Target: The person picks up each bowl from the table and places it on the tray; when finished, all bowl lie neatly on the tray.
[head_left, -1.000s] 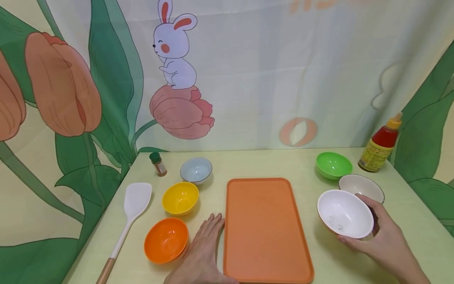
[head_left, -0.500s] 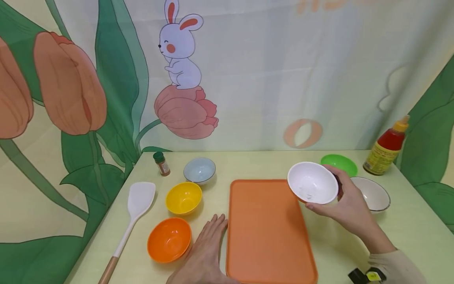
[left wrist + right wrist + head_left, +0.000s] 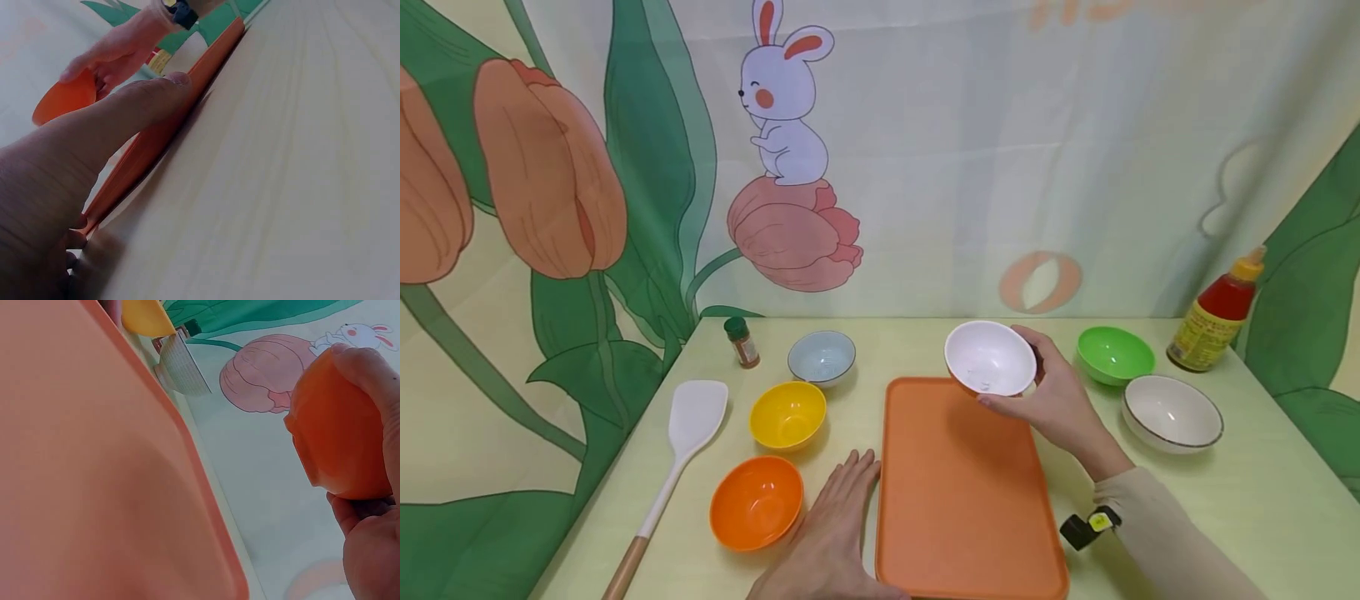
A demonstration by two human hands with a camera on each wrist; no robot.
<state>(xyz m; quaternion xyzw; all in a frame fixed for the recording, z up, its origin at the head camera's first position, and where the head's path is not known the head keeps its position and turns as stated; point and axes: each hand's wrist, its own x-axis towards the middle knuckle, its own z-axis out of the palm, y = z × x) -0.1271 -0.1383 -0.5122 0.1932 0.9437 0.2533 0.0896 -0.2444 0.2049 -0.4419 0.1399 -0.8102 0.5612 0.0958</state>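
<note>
My right hand [image 3: 1060, 404] holds a bowl [image 3: 990, 358], white inside and orange outside, above the far end of an orange tray [image 3: 970, 492]. Its thumb and fingers grip the bowl's right side. The right wrist view shows the bowl's orange outside [image 3: 340, 431] raised off the tray, thumb on one side and fingers on the other. My left hand [image 3: 831, 533] rests at the tray's near left corner, fingers straight along the left edge. In the left wrist view, the left thumb [image 3: 147, 100] lies along the tray's near rim. An orange bowl [image 3: 757, 503] stands left of that hand.
Left are a yellow bowl [image 3: 787, 415], a light blue bowl [image 3: 822, 357], a green-capped spice jar [image 3: 742, 342] and a white spatula [image 3: 688, 433]. Right are a green bowl [image 3: 1115, 356], a cream bowl [image 3: 1172, 414] and a red sauce bottle [image 3: 1217, 312]. A printed curtain [image 3: 955, 167] hangs behind.
My right hand has carried the white-and-orange bowl leftward and away from me, from beside the cream bowl to over the tray's far end. The left hand stays at the tray.
</note>
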